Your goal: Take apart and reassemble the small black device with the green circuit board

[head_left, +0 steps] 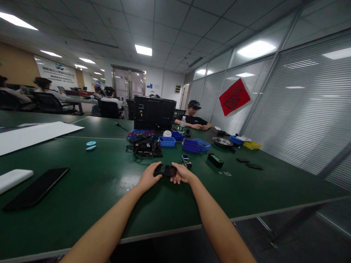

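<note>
While the left hand [148,178] and right hand [183,173], both partly curled, hold a black device [166,170] between them over the desk [90,186], a slackened grip could drop it, or rightward drift knock the small gadget [185,159] beyond.

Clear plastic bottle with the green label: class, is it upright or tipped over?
Upright: the clear plastic bottle with the green label stands with its narrow neck uppermost.
</note>
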Motion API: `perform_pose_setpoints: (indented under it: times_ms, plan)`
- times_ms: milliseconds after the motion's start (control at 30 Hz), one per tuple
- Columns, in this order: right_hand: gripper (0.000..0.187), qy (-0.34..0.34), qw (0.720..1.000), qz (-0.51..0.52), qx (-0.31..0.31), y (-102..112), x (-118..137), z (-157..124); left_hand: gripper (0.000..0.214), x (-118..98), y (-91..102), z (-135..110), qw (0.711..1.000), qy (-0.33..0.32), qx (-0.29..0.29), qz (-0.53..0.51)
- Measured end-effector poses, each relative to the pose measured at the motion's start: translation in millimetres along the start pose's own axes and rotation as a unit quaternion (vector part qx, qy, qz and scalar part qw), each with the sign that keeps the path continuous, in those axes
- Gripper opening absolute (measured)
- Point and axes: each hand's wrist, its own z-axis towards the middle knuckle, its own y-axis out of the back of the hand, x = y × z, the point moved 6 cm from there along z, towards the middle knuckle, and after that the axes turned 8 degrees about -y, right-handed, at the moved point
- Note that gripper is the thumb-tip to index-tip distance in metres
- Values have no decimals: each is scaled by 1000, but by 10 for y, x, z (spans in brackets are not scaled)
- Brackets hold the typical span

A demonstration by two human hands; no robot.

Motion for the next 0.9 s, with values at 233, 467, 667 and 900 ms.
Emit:
perform_pose_setpoints:
  times_ms: [233, 467, 667, 900]
  plan:
    - [55, 67, 877, -287, -379, 409, 275, -283, 56, 59, 3, -14, 999, 21, -10, 43]
    - [35, 57, 740, -338, -579, 784, 326, -531, 61, 89, -10, 2, 997, 12, -1, 73]
    - [48, 12, 756, -392, -524, 798, 150, -261, 65, 66, -63, -8, 995, 9, 45, 84]
    - [39, 18, 836, -282, -470, 880, 119, -176, 74, 58, -78, -28, 992, 44, 74, 93]
